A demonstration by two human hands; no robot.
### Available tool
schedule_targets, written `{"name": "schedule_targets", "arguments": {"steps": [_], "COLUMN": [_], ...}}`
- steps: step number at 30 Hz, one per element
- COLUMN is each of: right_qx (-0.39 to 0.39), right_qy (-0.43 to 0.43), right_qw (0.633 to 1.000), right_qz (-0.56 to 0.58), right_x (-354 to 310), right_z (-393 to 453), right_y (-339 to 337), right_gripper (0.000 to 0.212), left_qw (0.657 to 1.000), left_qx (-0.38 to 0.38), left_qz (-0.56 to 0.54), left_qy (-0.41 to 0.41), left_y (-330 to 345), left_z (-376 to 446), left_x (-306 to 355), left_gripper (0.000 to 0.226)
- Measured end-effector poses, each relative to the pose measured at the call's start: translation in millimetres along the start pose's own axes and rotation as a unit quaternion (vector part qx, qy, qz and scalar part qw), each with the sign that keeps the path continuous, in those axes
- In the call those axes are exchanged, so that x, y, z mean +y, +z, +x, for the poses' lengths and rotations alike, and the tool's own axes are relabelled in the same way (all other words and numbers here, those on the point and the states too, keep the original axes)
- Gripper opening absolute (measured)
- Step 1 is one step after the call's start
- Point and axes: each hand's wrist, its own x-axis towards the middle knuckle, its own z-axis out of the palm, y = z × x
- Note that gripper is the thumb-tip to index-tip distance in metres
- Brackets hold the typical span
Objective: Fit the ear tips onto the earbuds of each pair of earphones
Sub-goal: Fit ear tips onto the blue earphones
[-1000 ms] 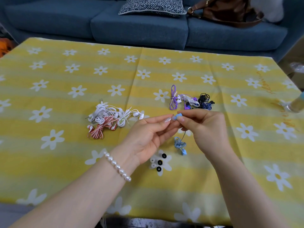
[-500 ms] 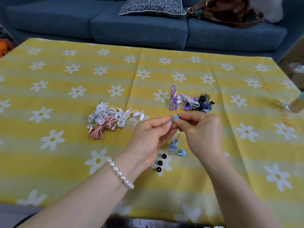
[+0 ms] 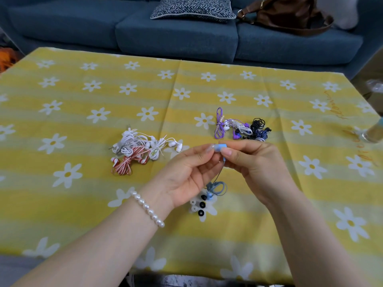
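My right hand [image 3: 251, 162] pinches a light blue earbud [image 3: 220, 147] above the table. My left hand [image 3: 186, 172] meets it from the left, fingertips pinched at the earbud's end; what they hold is too small to make out. The blue cable [image 3: 216, 187] hangs down from the earbud and coils on the cloth. Below the hands lie loose ear tips [image 3: 198, 206], some black, some clear. A heap of white and red-striped earphones [image 3: 137, 151] lies to the left. Purple, white and black earphones [image 3: 241, 128] lie just beyond my hands.
A yellow tablecloth with white daisies [image 3: 83, 204] covers the table. Behind it stands a blue sofa [image 3: 176, 36] with a patterned cushion [image 3: 191, 7] and a brown bag [image 3: 288, 15]. A clear bottle [image 3: 373, 133] sits at the right edge.
Both hands have stayed pinched together at the blue earbud, shifting only slightly. The hanging cable has swung and its coil has settled a little lower on the cloth.
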Motion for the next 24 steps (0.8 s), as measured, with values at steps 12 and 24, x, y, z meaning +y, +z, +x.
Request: {"name": "schedule_targets", "arguments": {"steps": [12,24], "right_qx": [-0.001,-0.01], "right_qy": [-0.014,-0.029], "right_qw": [0.998,0.998], "right_qz": [0.055,0.055], "right_x": [-2.5,-2.6], "right_z": [-1.8,-4.6], "right_y": [2.2,7.0], "right_gripper": [0.016,0.013], "left_qw": [0.998,0.999], "left_qx": [-0.056,-0.035], "left_qz": [-0.01,-0.023], "left_qy": [-0.004,-0.015], "left_y": [2.3,4.6], "left_z": [0.0,-1.6], "left_x": [2.2,-0.4], "left_gripper": [0.017,0.016]}}
